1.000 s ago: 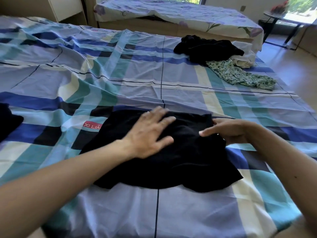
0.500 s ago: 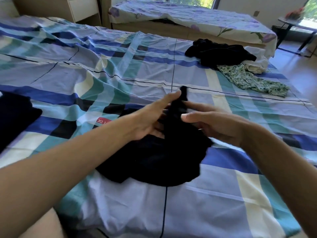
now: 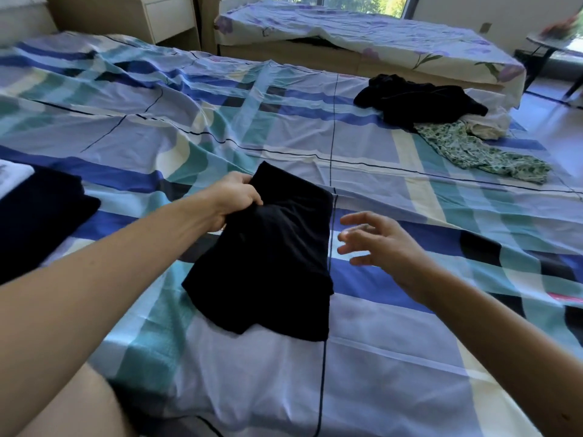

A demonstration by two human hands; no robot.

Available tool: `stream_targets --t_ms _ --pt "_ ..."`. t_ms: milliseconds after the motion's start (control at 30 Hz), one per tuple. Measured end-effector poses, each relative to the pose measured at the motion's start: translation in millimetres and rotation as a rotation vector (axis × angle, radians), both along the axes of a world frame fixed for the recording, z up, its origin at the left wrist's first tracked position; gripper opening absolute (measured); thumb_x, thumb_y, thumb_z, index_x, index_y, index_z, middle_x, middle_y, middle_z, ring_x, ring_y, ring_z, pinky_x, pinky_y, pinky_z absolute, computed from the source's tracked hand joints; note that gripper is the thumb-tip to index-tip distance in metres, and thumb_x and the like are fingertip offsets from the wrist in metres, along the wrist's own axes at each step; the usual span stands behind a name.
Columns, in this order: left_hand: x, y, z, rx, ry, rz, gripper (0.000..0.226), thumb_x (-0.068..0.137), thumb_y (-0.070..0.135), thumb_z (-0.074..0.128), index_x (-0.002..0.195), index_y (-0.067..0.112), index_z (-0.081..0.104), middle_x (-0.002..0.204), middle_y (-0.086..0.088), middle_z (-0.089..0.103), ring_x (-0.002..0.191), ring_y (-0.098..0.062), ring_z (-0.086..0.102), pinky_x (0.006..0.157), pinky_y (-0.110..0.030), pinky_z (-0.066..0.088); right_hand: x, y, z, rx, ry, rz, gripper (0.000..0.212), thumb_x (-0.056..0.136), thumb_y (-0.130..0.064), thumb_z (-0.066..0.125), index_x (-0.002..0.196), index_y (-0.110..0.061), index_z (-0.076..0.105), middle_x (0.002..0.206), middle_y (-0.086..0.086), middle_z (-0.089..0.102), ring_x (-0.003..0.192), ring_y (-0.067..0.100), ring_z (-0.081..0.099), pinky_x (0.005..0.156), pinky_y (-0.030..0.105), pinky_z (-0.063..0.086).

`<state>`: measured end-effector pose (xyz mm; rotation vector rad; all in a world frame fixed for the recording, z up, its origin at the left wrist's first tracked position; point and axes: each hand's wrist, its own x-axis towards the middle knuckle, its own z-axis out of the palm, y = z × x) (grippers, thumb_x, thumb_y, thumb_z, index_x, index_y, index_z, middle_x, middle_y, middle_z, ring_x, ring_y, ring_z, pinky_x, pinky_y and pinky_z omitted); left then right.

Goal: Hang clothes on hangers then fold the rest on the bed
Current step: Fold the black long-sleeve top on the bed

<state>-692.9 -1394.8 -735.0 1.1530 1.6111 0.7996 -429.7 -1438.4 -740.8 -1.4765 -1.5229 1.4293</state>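
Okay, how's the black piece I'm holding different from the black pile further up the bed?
The black piece is folded fairly flat; the black pile is a crumpled heap. The left hand grips the black piece at its upper edge; no hand is on the black pile. The black piece has bare sheet around it; the black pile lies against a green floral garment. Both are dark cloth on the plaid bed.

The left hand [image 3: 235, 200] and right hand [image 3: 378, 241] are bare, with both forearms [image 3: 126, 263] uncovered.
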Motion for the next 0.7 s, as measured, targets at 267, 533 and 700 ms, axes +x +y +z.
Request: stream_targets --t_ms 267,533,700 --pt "-28 -3 -25 -0.14 0.465 -0.009 0.06 0.077 0.069 0.068 0.098 0.013 0.064 0.09 -0.001 0.064 0.076 -0.017 0.06 0.059 -0.027 0.041 -27 -19 -29 -0.048 -0.027 0.149 0.054 0.091 -0.015 0.072 0.135 -0.038 0.053 0.114 0.001 0.058 0.096 0.015 0.068 0.09 0.035 0.057" --pt "-37 -34 -31 -0.272 -0.016 -0.156 0.064 0.067 0.049 0.088 0.116 0.012 0.069 0.105 -0.008 0.076 0.095 -0.026 0.074 0.092 -0.043 0.058 -42 -4 -40 -0.118 0.123 0.124 0.062 0.085 -0.032 0.078 0.135 -0.058 0.051 0.105 -0.002 0.055 0.093 0.007 0.058 0.078 0.023 0.05" --pt "-43 -50 -31 -0.159 -0.256 -0.158 0.033 0.086 0.022 0.076 0.117 0.013 0.069 0.108 -0.011 0.075 0.097 -0.026 0.073 0.092 -0.04 0.058 -63 -3 -43 -0.135 0.332 0.133 0.059 0.088 -0.022 0.072 0.137 -0.049 0.055 0.138 -0.005 0.063 0.122 0.016 0.064 0.108 0.039 0.048"
